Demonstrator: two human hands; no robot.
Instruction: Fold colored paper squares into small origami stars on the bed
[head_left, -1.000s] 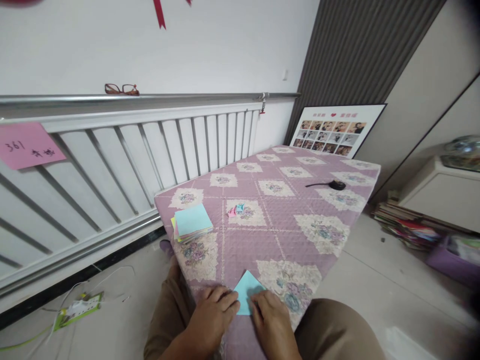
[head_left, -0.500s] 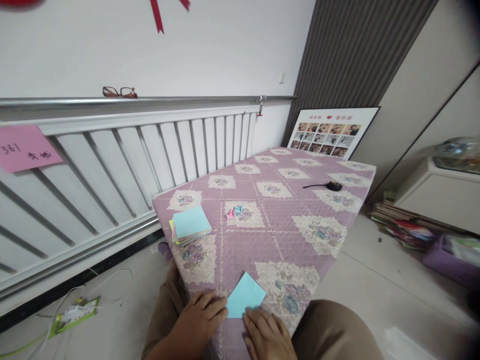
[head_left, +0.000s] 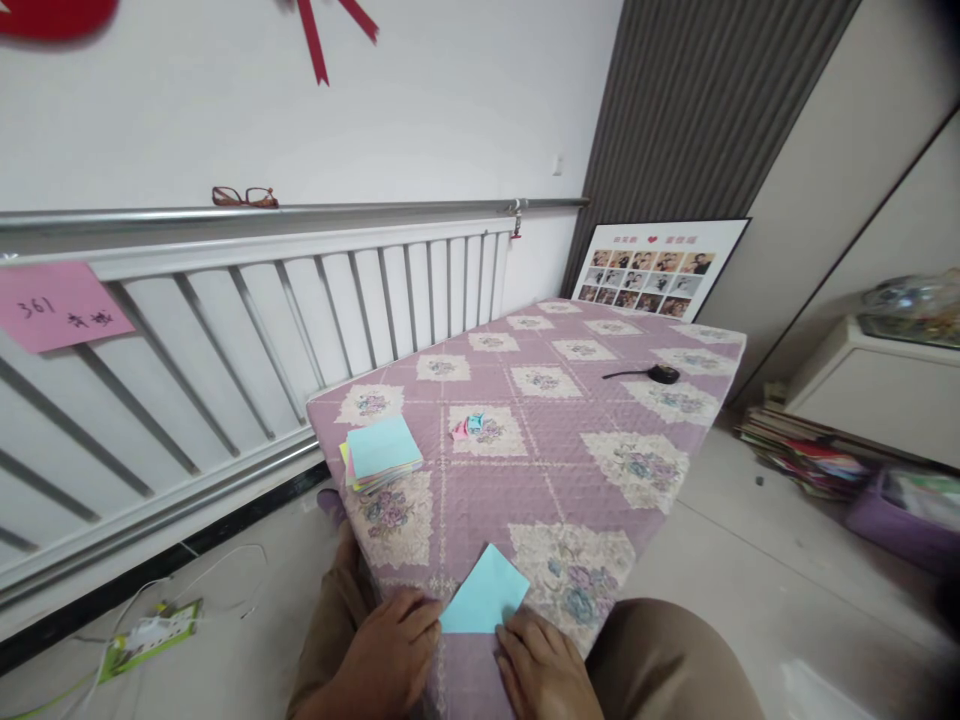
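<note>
A light blue sheet of paper (head_left: 487,592) lies at the near end of the cloth-covered table, its straight folded edge towards me and one corner pointing away. My left hand (head_left: 397,642) has its curled fingers closed on the sheet's left corner. At the lower right edge, the bent fingers of my right hand (head_left: 546,662) grip the paper; the thumb is mostly hidden. Farther off to the left sits a stack of coloured paper squares (head_left: 385,450) with a light blue one on top. Beside it are small pink and blue folded paper pieces (head_left: 468,427).
The table (head_left: 480,492) has a purple flowered cloth. A black tape measure (head_left: 663,374) with a cord lies towards its far right. A white radiator (head_left: 292,330) runs along the left wall, and a power strip (head_left: 154,637) is on the floor. My knees flank the table's near end.
My left hand has shifted slightly left and now holds the paper's left corner. My right hand has slid right along the near edge, uncovering more of it. The view has tilted slightly upward.
</note>
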